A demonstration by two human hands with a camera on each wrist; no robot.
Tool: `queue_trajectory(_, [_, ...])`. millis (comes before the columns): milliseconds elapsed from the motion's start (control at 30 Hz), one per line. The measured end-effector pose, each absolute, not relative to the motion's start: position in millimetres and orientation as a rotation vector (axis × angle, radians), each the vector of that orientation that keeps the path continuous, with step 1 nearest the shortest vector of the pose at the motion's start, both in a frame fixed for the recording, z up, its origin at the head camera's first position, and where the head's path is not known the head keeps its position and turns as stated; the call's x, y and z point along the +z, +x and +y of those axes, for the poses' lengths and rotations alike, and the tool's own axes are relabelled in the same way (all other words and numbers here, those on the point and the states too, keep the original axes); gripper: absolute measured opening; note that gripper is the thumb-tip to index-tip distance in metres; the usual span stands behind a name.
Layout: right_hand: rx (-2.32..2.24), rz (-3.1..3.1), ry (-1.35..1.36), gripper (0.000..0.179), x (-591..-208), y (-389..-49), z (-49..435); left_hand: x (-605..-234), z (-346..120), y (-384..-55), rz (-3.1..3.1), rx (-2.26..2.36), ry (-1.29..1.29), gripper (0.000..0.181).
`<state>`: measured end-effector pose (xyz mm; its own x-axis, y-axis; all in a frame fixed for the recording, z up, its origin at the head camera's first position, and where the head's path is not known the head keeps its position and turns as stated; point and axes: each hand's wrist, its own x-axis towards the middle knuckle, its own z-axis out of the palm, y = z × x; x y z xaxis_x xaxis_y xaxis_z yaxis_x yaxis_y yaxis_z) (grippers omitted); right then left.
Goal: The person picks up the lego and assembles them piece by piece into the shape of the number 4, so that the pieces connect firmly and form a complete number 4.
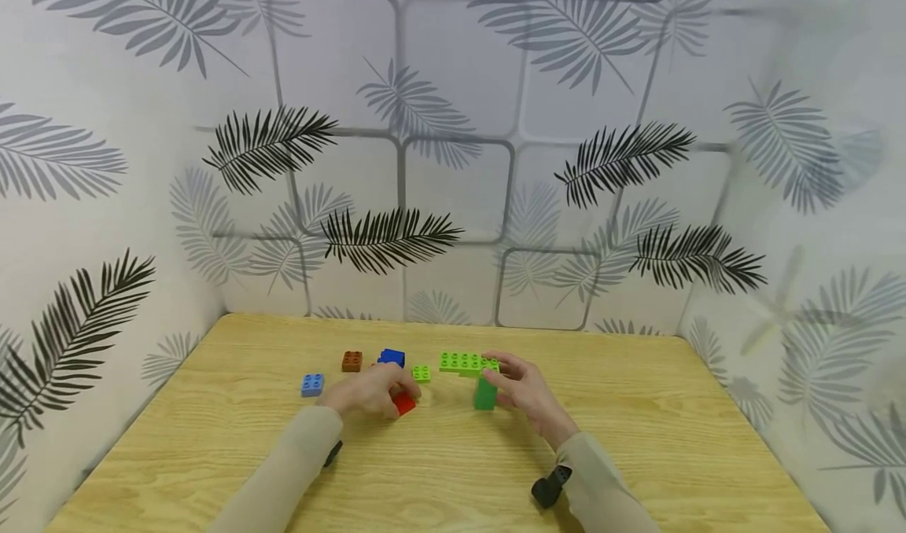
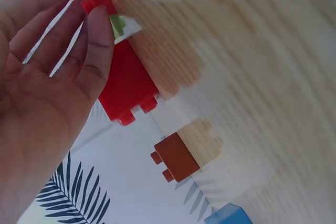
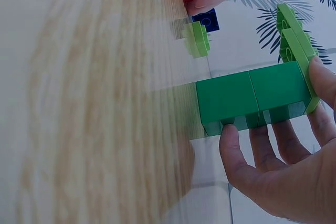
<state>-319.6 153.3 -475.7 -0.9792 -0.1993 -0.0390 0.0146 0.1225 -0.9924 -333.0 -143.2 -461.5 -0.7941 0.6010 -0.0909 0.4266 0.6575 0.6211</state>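
My left hand [image 1: 371,391] pinches a red brick [image 1: 404,403] low over the table, thumb on the near side. In the left wrist view, another red brick [image 2: 126,82] lies just past the thumb, partly covered by it. My right hand [image 1: 527,395] holds a small build by its right side. That build has two dark green bricks [image 3: 252,98] stacked upright, with lime green bricks [image 1: 460,362] across the top jutting out to the left. In the right wrist view, fingertips touch the green bricks' side while one digit lies against the lime top.
Behind the left hand are a blue brick [image 1: 392,357] and a brown brick [image 1: 351,362]. A light blue brick [image 1: 312,385] lies farther left. One small lime brick [image 1: 421,374] stands between the hands. Patterned walls edge the wooden table [image 1: 439,470] at the back.
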Motion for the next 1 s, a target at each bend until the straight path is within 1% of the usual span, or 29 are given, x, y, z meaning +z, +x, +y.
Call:
queue_trajectory(433, [-1.978, 2.214, -0.177, 0.049, -475, -320, 154, -464, -135, -338, 2.619, 0.831, 0.744, 0.039])
queue_trajectory(633, [-1.975, 2.214, -0.18, 0.05, -476, -320, 153, -460, -134, -337, 2.61, 0.97, 0.719, 0.04])
queue_trajectory(1000, [-1.975, 2.22, -0.173, 0.046, -476, -320, 152, -457, -124, -341, 2.548, 1.304, 0.682, 0.04])
